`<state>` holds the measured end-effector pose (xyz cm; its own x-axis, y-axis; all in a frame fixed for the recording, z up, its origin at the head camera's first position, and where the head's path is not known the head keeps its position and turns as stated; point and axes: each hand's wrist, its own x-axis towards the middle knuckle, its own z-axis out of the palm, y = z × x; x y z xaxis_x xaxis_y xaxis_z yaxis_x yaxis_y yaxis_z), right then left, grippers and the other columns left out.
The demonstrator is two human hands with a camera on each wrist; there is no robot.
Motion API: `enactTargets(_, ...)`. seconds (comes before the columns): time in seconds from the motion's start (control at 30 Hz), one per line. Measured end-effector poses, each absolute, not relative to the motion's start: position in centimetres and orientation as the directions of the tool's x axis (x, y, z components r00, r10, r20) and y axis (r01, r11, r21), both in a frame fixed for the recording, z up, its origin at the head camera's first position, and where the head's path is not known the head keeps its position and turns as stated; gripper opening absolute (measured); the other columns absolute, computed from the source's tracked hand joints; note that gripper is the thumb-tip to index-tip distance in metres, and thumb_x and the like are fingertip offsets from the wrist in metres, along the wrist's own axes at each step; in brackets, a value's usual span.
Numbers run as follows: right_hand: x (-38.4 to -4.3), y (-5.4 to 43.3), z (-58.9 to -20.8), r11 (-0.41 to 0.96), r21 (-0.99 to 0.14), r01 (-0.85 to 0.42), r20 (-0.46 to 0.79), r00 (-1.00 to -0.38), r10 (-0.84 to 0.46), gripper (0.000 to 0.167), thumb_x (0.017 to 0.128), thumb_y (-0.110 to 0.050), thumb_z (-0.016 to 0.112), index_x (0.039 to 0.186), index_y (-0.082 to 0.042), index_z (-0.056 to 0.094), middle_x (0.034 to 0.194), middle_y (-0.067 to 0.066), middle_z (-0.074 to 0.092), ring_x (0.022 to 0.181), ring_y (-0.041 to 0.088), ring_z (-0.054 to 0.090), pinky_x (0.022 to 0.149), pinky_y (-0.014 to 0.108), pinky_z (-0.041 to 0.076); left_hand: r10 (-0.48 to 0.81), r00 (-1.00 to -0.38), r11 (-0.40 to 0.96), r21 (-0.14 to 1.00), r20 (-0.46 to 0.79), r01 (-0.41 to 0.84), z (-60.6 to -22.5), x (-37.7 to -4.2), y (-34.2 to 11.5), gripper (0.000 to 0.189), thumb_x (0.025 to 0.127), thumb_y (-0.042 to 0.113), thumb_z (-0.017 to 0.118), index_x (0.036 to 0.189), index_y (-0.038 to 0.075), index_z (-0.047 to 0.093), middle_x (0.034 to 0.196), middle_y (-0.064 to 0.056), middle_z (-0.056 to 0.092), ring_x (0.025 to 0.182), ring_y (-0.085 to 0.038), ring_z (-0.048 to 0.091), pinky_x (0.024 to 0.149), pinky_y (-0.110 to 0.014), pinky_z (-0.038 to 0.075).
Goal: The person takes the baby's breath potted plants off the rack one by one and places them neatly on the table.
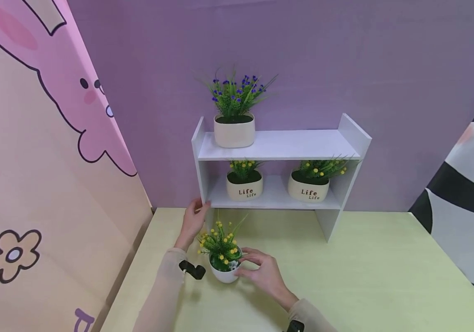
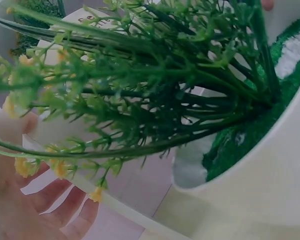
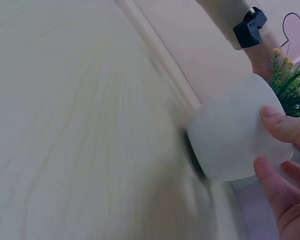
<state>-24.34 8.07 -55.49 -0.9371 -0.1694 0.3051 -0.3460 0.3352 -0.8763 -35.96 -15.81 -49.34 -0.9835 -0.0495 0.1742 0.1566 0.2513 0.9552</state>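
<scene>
My right hand (image 1: pixel 263 272) holds a small white flower pot (image 3: pixel 235 132) by its side, with the thumb on the near wall and fingers round the rim. Yellow flowers (image 1: pixel 220 240) and green leaves rise from the pot, which sits low over the table in front of the shelf's left end. My left hand (image 1: pixel 193 221) grips the lower left side panel of a white two-tier shelf (image 1: pixel 303 140), thumb at its front edge. In the left wrist view, the leaves partly cover the left fingers (image 2: pixel 55 200).
A planter with purple flowers (image 1: pixel 234 131) stands on the top tier at left. Two "Life" planters with yellow flowers, one left (image 1: pixel 245 189) and one right (image 1: pixel 309 189), occupy the lower tier. The pale table (image 1: pixel 386 272) meets a purple wall behind and a decorated left wall (image 1: pixel 54 193).
</scene>
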Motion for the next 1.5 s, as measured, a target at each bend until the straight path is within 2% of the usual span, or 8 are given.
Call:
enactTargets(0.23,-24.4,8.2,-56.1,0.361,-0.871,-0.333,0.293,-0.942,-0.162,0.027,0.073,-0.019,0.099,0.095,-0.012,0.084,0.134,0.009,0.076,0.130,0.033,0.069,0.109,0.045,0.055,-0.052,-0.981,0.269,0.949,0.186,0.166,-49.6,-35.9,-15.7,0.057,0.110,0.041,0.058,0.153,0.004,0.052,0.149,-0.023,0.059,0.139,-0.044,0.057,0.106,-0.056,0.054)
enactTargets(0.47,-24.5,8.3,-56.3,0.349,-0.871,-0.347,0.310,-0.937,-0.158,0.029,0.073,-0.018,0.098,0.098,-0.010,0.084,0.135,0.009,0.075,0.129,0.034,0.069,0.108,0.048,0.055,-0.041,-0.982,0.258,0.952,0.184,0.167,-49.6,-36.0,-15.8,0.057,0.110,0.040,0.057,0.154,0.005,0.051,0.151,-0.024,0.057,0.140,-0.044,0.056,0.106,-0.056,0.054)
enactTargets(0.67,-24.4,8.5,-56.5,0.285,-0.903,-0.320,0.277,-0.943,-0.182,0.033,0.077,-0.016,0.096,0.106,-0.009,0.083,0.141,0.016,0.071,0.129,0.040,0.068,0.096,0.042,0.061,-0.045,-0.980,0.254,0.951,0.196,0.179,-49.5,-36.0,-15.9,0.055,0.110,0.037,0.057,0.154,0.004,0.051,0.152,-0.025,0.056,0.141,-0.044,0.055,0.107,-0.056,0.053)
enactTargets(0.77,-24.3,8.4,-56.4,0.254,-0.919,-0.302,0.259,-0.947,-0.189,0.033,0.079,-0.015,0.095,0.108,-0.006,0.082,0.143,0.018,0.069,0.128,0.043,0.068,0.086,0.030,0.064,-0.047,-0.978,0.245,0.952,0.203,0.186,-49.4,-35.9,-15.9,0.056,0.110,0.037,0.058,0.154,0.004,0.050,0.152,-0.025,0.056,0.141,-0.045,0.055,0.107,-0.057,0.053)
enactTargets(0.87,-24.2,8.5,-56.3,0.244,-0.927,-0.285,0.242,-0.951,-0.192,0.035,0.080,-0.014,0.094,0.110,-0.004,0.081,0.143,0.019,0.068,0.127,0.043,0.068,0.083,0.022,0.062,-0.047,-0.977,0.249,0.950,0.207,0.189,-49.4,-35.8,-15.8,0.056,0.110,0.037,0.058,0.154,0.003,0.050,0.151,-0.026,0.056,0.140,-0.046,0.056,0.106,-0.058,0.053)
enactTargets(1.1,-24.0,8.6,-56.2,0.243,-0.928,-0.281,0.235,-0.951,-0.202,0.041,0.081,-0.016,0.094,0.116,-0.001,0.078,0.145,0.022,0.066,0.126,0.046,0.067,0.083,0.023,0.063,-0.046,-0.982,0.260,0.951,0.185,0.167,-49.6,-35.9,-15.6,0.056,0.111,0.039,0.056,0.155,0.005,0.050,0.153,-0.024,0.056,0.141,-0.043,0.056,0.107,-0.056,0.053)
enactTargets(1.37,-24.2,8.8,-55.0,0.203,-0.938,-0.281,0.243,-0.950,-0.195,0.033,0.081,-0.010,0.093,0.110,-0.008,0.079,0.142,0.020,0.068,0.125,0.042,0.069,0.083,0.025,0.063,-0.046,-0.983,0.250,0.955,0.178,0.161,-49.4,-35.8,-15.7,0.054,0.110,0.038,0.057,0.153,0.006,0.051,0.152,-0.024,0.057,0.140,-0.043,0.057,0.105,-0.056,0.054)
enactTargets(1.5,-24.3,9.0,-54.4,0.199,-0.943,-0.267,0.230,-0.954,-0.193,0.030,0.083,-0.011,0.092,0.111,-0.009,0.080,0.143,0.021,0.067,0.129,0.041,0.067,0.083,0.023,0.063,-0.044,-0.982,0.262,0.950,0.185,0.168,-49.6,-35.9,-15.7,0.054,0.111,0.038,0.056,0.154,0.005,0.051,0.152,-0.024,0.057,0.139,-0.043,0.057,0.103,-0.055,0.055)
